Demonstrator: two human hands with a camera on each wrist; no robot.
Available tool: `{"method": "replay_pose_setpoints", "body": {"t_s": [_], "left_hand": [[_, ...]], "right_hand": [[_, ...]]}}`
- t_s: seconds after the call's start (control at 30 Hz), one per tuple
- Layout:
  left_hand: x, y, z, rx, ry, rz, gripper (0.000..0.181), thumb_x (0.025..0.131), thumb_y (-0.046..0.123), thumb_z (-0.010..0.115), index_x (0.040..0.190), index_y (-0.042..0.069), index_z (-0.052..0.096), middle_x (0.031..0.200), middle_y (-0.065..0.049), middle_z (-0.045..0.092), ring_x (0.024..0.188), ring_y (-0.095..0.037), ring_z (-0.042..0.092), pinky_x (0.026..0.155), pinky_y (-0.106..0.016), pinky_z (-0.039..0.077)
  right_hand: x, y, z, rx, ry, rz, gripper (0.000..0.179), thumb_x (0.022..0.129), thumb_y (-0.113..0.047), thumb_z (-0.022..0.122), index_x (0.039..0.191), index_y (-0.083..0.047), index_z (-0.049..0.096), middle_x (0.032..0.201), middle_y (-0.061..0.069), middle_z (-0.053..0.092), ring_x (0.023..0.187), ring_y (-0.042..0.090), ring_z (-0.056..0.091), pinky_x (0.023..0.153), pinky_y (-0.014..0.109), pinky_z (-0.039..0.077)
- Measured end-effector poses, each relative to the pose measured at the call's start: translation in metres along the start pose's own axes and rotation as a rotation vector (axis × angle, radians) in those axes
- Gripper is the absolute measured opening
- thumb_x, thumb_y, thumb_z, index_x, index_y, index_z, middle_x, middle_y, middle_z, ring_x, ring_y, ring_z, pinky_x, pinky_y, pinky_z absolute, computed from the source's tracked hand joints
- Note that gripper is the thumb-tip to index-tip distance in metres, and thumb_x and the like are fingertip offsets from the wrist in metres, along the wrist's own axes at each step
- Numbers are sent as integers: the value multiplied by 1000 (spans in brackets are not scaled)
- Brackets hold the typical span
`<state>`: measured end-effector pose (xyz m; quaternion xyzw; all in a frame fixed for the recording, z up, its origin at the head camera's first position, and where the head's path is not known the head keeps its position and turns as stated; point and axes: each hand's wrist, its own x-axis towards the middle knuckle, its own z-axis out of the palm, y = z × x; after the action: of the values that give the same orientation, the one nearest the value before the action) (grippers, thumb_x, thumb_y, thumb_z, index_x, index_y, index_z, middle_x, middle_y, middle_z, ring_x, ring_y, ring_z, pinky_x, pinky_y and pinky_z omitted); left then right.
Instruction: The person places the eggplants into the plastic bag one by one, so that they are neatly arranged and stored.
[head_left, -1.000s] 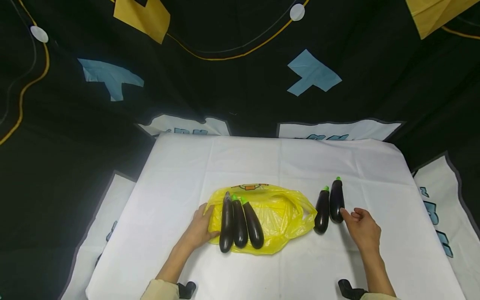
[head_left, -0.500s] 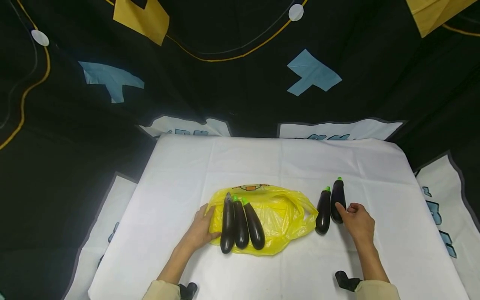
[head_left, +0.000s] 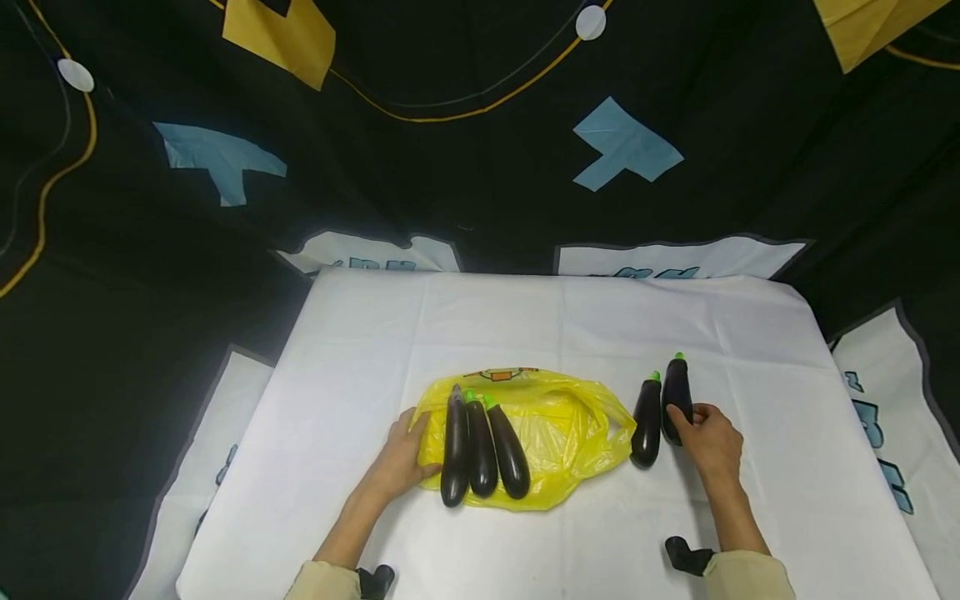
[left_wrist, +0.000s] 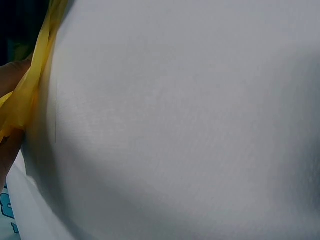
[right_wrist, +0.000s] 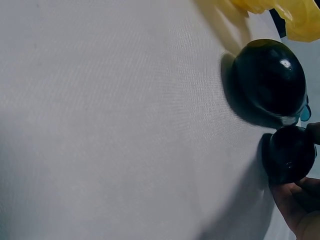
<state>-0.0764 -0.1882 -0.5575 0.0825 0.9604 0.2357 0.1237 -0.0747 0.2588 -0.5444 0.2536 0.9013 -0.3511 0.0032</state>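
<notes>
In the head view, my right hand grips the rightmost eggplant by its lower end, thumb on one side and fingers on the other. The right wrist view shows that eggplant's dark rounded end between thumb and fingers. Just left of it lies a second eggplant, green stem pointing away. My left hand holds the left edge of a yellow plastic bag; in the left wrist view the yellow film runs between thumb and finger. Three eggplants lie side by side on the bag.
A white cloth covers the table. Behind it hangs a black curtain with blue and yellow patches. The bag's handle end reaches close to the second eggplant.
My right hand has shifted slightly left and away from me, closing its thumb and fingers round the rightmost eggplant. The left hand and the bag stay about where they were.
</notes>
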Motion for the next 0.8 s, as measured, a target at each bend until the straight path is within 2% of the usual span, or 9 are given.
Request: {"method": "replay_pose_setpoints", "body": {"t_s": [0.2,0.43,0.8], "left_hand": [[-1,0,0,-3,10,11,91,69,19,85,142,-3,37,148,-24,27,134,-39,32,107,-48,36],[-1,0,-1,6,-6,-4,92,69,21,85,143,-2,35,149,-24,25,135,-39,30,107,-47,35],[0,0,0,13,-9,-4,92,69,20,85,143,-2,36,149,-24,25,135,-39,30,107,-47,35]], "right_hand": [[0,2,-1,4,-1,-4,58,91,-43,57,113,11,58,97,24,63,93,43,57,79,53,47],[-1,4,-2,14,-13,7,60,91,-45,55,114,10,58,99,24,63,96,43,56,81,52,46],[-4,2,-3,5,-18,7,58,92,-45,55,113,10,59,98,23,63,94,42,57,79,52,46]]}}
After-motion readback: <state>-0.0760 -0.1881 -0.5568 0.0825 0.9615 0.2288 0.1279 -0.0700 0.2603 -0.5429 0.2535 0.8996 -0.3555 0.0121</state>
